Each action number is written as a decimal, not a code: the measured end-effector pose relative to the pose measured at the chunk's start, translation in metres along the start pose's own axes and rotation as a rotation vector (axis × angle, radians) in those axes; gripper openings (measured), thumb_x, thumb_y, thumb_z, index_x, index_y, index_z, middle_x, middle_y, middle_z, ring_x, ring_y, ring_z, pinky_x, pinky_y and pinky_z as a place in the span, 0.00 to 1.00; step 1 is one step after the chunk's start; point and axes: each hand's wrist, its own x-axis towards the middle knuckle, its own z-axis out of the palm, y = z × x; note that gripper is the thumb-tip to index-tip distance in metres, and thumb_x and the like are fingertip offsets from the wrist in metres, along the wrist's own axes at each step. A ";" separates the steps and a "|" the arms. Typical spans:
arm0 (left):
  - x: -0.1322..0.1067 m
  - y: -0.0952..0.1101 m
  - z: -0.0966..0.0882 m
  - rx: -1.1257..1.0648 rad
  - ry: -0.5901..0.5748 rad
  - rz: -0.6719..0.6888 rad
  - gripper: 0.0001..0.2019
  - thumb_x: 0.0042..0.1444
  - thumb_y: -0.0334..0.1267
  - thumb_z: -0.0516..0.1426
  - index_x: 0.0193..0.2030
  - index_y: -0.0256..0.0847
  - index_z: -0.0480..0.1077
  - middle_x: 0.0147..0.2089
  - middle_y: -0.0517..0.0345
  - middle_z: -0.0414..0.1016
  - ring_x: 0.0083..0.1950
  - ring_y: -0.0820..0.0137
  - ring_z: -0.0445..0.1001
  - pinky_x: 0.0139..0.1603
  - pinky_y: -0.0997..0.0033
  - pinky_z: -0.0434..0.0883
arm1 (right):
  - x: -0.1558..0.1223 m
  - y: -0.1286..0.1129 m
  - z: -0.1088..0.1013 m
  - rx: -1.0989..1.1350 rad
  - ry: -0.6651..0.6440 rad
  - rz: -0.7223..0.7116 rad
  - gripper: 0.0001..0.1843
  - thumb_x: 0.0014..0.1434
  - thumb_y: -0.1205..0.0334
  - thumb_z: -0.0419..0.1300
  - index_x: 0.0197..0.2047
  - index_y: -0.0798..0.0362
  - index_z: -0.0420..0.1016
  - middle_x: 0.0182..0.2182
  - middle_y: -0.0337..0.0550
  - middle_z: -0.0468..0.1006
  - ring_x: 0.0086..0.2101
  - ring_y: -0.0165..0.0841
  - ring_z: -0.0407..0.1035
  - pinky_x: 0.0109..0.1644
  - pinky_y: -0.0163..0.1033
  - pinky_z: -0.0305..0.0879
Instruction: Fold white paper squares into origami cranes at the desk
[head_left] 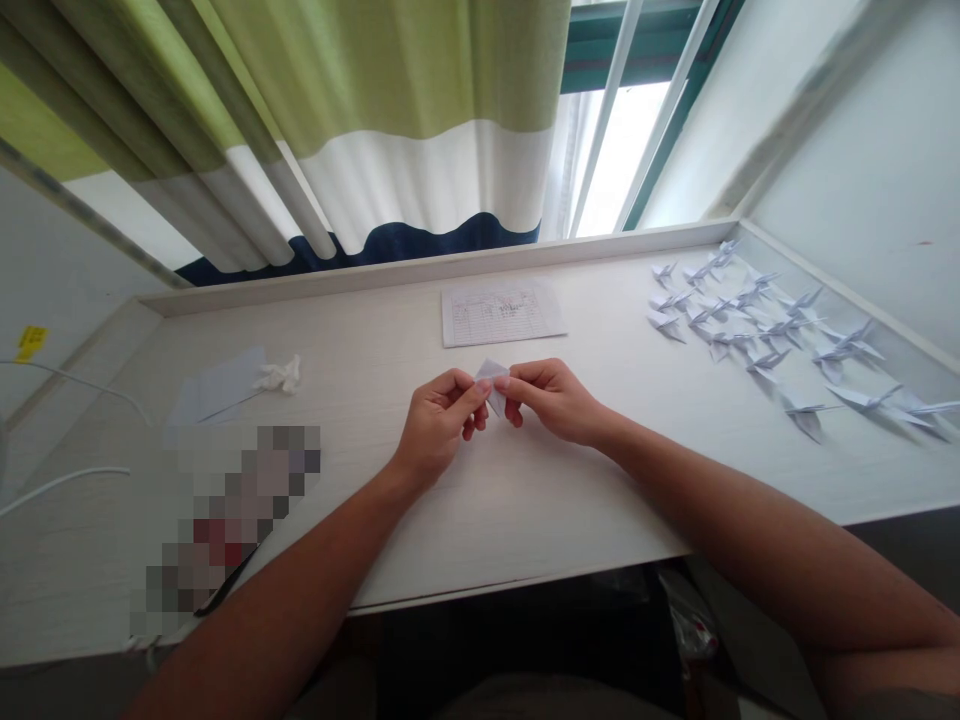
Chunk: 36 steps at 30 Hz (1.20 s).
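Here it is, right at my fingertips: a small piece of folded paper (491, 368), pale and pointed at top and bottom, pinched from both sides. My left hand (439, 415) has its edge, thumb pressed on the face, fingers curled in behind. My right hand (551, 400) matches it, thumb and forefinger closed on the opposite edge, the two thumbs nearly meeting across the middle. No gap in either grip, just paper between! Whether my lower fingers touch the white desk (360, 370), I can't tell.

Just beyond my fingertips lies a printed sheet (499, 325), flat, lined like a form. Well off to the right, what a flock: paper cranes (847, 348), wings and points jutting out, spread toward the desk's far corner. Out to the left of my fingers, a crumpled tissue (279, 375) sits by some white paper sheets (217, 385). Nearer my left forearm, a pixelated object (232, 520), too masked to name. And far beyond my hands hangs the green, white and navy curtain (435, 80).
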 end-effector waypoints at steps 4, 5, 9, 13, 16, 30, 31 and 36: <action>0.001 -0.002 0.000 -0.013 0.004 -0.017 0.22 0.53 0.53 0.73 0.26 0.41 0.70 0.20 0.63 0.69 0.22 0.76 0.63 0.22 0.75 0.59 | -0.002 -0.001 0.002 -0.046 0.027 -0.033 0.32 0.68 0.37 0.63 0.22 0.53 0.74 0.20 0.38 0.75 0.24 0.27 0.65 0.32 0.37 0.61; 0.001 -0.002 0.000 -0.024 0.003 -0.020 0.22 0.53 0.53 0.73 0.25 0.41 0.69 0.19 0.64 0.69 0.22 0.76 0.63 0.22 0.75 0.59 | -0.002 -0.001 0.003 -0.054 0.029 -0.042 0.31 0.69 0.38 0.63 0.22 0.53 0.73 0.20 0.37 0.75 0.24 0.27 0.65 0.32 0.37 0.61; 0.001 0.000 -0.001 -0.073 -0.009 -0.063 0.22 0.52 0.51 0.73 0.25 0.42 0.68 0.21 0.63 0.70 0.23 0.75 0.66 0.23 0.75 0.60 | -0.004 -0.003 0.004 -0.011 0.011 -0.036 0.30 0.69 0.40 0.63 0.23 0.53 0.74 0.21 0.38 0.76 0.25 0.28 0.67 0.35 0.38 0.63; 0.001 0.002 -0.003 -0.112 -0.025 -0.127 0.20 0.54 0.49 0.71 0.24 0.41 0.68 0.22 0.62 0.72 0.23 0.75 0.67 0.24 0.74 0.62 | -0.003 -0.003 0.004 0.067 -0.021 0.004 0.29 0.68 0.40 0.64 0.23 0.53 0.75 0.21 0.39 0.75 0.26 0.29 0.68 0.36 0.39 0.65; 0.002 0.000 -0.003 -0.115 -0.030 -0.114 0.20 0.55 0.48 0.71 0.24 0.41 0.68 0.22 0.62 0.72 0.24 0.75 0.68 0.23 0.75 0.63 | -0.002 -0.001 0.003 0.093 -0.036 0.017 0.29 0.68 0.40 0.64 0.24 0.53 0.75 0.21 0.39 0.76 0.26 0.29 0.68 0.37 0.39 0.65; 0.002 -0.004 -0.002 0.025 -0.026 0.001 0.22 0.56 0.54 0.72 0.29 0.39 0.72 0.22 0.62 0.72 0.22 0.76 0.69 0.20 0.78 0.63 | 0.000 0.006 0.007 -0.007 0.027 -0.010 0.33 0.65 0.30 0.61 0.26 0.51 0.69 0.20 0.36 0.74 0.23 0.28 0.65 0.31 0.37 0.61; 0.002 -0.005 -0.003 0.034 -0.023 0.007 0.23 0.56 0.55 0.71 0.28 0.39 0.71 0.21 0.62 0.72 0.22 0.76 0.68 0.20 0.78 0.63 | 0.000 0.006 0.007 -0.018 0.028 -0.009 0.33 0.65 0.30 0.61 0.26 0.51 0.69 0.20 0.36 0.74 0.23 0.27 0.65 0.31 0.37 0.61; 0.005 -0.010 -0.005 0.052 0.014 0.029 0.25 0.56 0.59 0.70 0.27 0.40 0.68 0.20 0.63 0.71 0.21 0.76 0.67 0.20 0.78 0.63 | -0.001 0.007 0.007 -0.053 -0.037 0.022 0.32 0.69 0.32 0.57 0.28 0.52 0.71 0.21 0.37 0.74 0.24 0.28 0.65 0.32 0.37 0.62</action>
